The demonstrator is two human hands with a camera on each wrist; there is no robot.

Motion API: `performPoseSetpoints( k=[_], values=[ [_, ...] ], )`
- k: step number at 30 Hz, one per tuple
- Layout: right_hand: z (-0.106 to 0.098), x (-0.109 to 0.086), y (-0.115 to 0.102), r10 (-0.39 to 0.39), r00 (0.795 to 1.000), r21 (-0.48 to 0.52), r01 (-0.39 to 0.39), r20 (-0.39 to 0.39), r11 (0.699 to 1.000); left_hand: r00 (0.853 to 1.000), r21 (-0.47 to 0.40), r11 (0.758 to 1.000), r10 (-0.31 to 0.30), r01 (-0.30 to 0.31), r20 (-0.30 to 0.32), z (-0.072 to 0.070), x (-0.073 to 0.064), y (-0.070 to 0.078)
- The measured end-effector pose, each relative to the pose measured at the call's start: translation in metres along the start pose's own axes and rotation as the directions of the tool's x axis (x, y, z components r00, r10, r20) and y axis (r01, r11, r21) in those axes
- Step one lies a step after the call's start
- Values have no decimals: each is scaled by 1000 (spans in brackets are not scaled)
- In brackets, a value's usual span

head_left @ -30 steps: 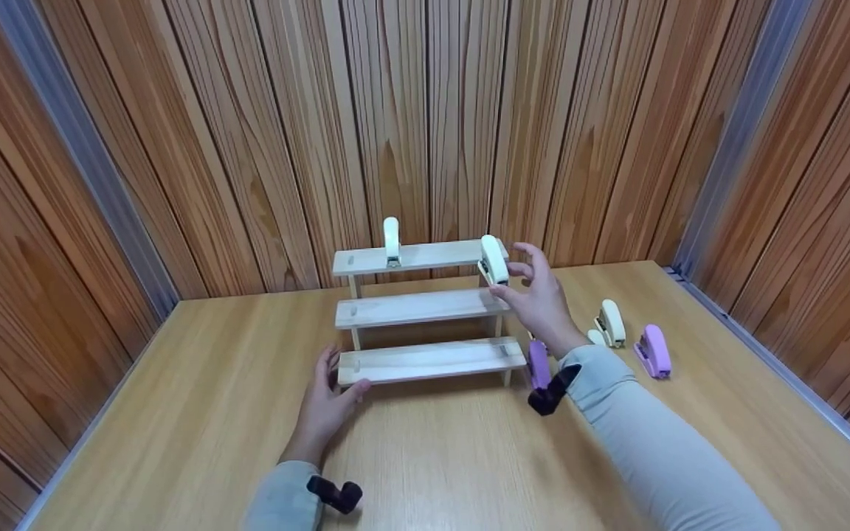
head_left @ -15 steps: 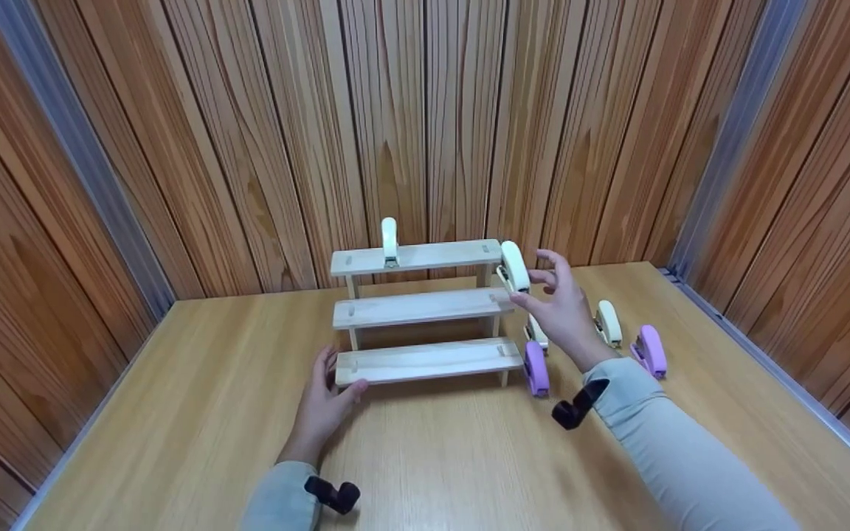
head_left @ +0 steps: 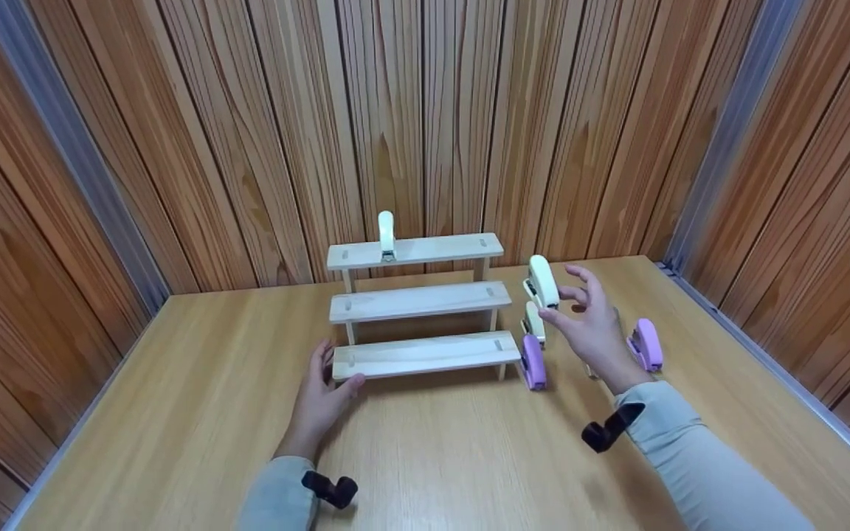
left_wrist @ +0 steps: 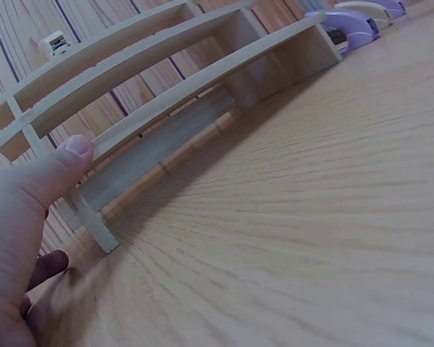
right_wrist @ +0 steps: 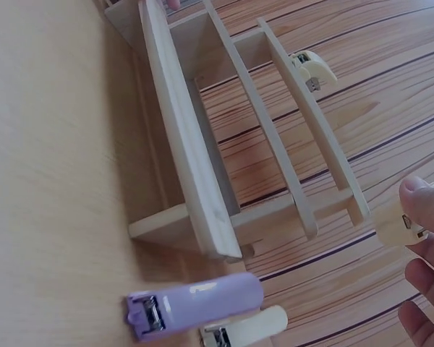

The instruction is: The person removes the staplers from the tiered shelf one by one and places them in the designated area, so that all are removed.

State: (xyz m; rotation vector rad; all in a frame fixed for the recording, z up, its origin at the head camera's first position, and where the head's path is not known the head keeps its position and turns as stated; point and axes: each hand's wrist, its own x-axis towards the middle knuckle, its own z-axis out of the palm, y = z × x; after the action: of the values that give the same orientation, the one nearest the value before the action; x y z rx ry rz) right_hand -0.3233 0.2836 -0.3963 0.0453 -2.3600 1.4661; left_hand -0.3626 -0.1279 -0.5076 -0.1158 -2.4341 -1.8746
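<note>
My left hand (head_left: 319, 402) holds the left end of a three-tier wooden display rack (head_left: 425, 356), its thumb (left_wrist: 77, 147) against the lowest shelf's front edge. A cream stapler (head_left: 542, 282) is pinched upright between the thumb and fingers of my right hand (head_left: 593, 335), in the air to the right of the rack. Another cream stapler (head_left: 387, 234) stands on the top shelf, left of its middle. Close by the rack's right end, a purple stapler (head_left: 533, 363) and a cream stapler (head_left: 533, 323) stand on the table, one behind the other.
Farther right on the table is another purple stapler (head_left: 646, 344). Behind my right wrist, a further pale stapler is almost wholly hidden. Wood-panelled walls (head_left: 454, 133) enclose the table (head_left: 425, 457) at the back and sides.
My right hand has carried the cream stapler from beside the top shelf to the right and slightly lower, away from the rack. My left hand keeps its hold on the rack.
</note>
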Motion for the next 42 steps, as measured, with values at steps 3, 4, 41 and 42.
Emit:
performPoseSetpoints(
  k=[3,4,41,42],
  values=[
    [-6,-7,6,19,1000,-29,-19,-4,999,1000,-1,1000,-1,1,0,0,0,-1],
    [-8,-10,8,25,1000,-37,-25,-3,999,1000,-1,1000,-3,3,1,0,0,-1],
    [-27,-75,78,150,988,-55,-148,33,987,1000,33,999,0,0,0,0,0,1],
    [-27,-76,79,150,988,-46,-149,38,988,1000,34,999,1,-1,0,0,0,1]
  ],
)
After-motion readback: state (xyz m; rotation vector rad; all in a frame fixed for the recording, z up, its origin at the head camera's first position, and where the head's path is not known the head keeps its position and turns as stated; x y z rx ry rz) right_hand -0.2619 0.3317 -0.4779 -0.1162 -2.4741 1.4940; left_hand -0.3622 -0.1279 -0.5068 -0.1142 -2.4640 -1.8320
